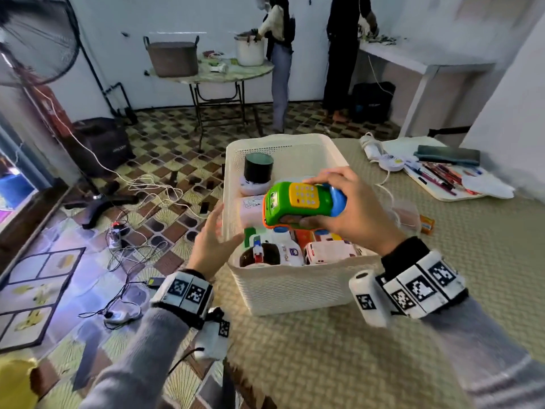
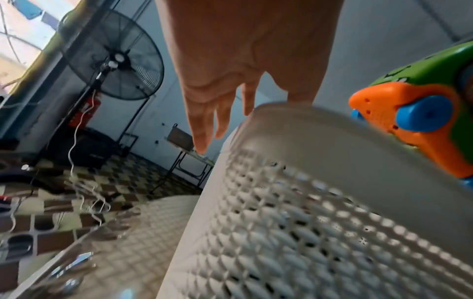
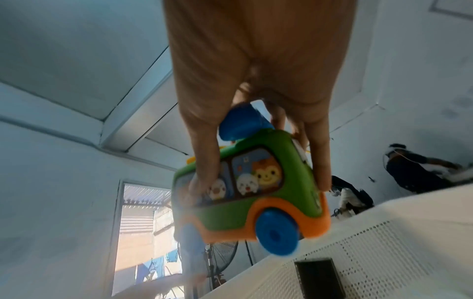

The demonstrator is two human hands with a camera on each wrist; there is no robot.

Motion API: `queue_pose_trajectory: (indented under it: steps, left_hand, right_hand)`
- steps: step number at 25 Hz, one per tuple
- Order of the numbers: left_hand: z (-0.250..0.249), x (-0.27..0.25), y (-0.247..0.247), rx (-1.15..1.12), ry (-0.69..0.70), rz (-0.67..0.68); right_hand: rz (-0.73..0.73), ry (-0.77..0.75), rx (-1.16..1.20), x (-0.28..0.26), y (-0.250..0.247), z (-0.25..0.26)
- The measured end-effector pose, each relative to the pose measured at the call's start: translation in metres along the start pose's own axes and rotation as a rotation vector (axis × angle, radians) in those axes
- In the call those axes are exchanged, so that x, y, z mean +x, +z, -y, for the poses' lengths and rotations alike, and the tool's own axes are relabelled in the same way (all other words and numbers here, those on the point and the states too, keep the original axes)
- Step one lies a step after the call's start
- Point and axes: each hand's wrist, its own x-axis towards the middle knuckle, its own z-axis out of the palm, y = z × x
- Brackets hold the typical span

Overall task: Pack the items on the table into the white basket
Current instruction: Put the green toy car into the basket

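Head view: centre of frame, right hand [image 1: 358,208] holds a green toy car [image 1: 303,203] w/ yellow keypad above the white basket [image 1: 290,286]; fingers curl over its top, thumb under. Basket sits on the desk [image 1: 339,364], already holding toy vehicles and a black cylinder [image 1: 258,167]. Left hand [image 1: 213,242], fingers straight and slightly spread, is just beside the basket's left wall.

Left wrist view: left hand [image 2: 243,66] top centre, fingers extended, loosely apart, by the basket [image 2: 320,232] rim; car [image 2: 419,121] at right edge.

Right wrist view: right hand [image 3: 256,81] pinches the car [image 3: 250,192] between thumb and fingers, above the basket [image 3: 384,252] at lower right.
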Motion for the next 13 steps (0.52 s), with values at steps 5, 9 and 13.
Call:
queue_pose_trajectory:
  steps: [5, 9, 13]
  left_hand:
    - [0.021, 0.011, 0.007, -0.176, -0.09, 0.022]
    - [0.031, 0.015, 0.007, -0.248, -0.057, 0.002]
    - [0.032, 0.015, 0.005, -0.27, -0.061, 0.024]
  right_hand:
    - [0.18, 0.064, -0.23, 0.071, 0.015, -0.003]
    - [0.523, 0.088, -0.389, 0.118, 0.049, -0.01]
    - [0.801, 0.11, -0.511, 0.137, 0.089, -0.021]
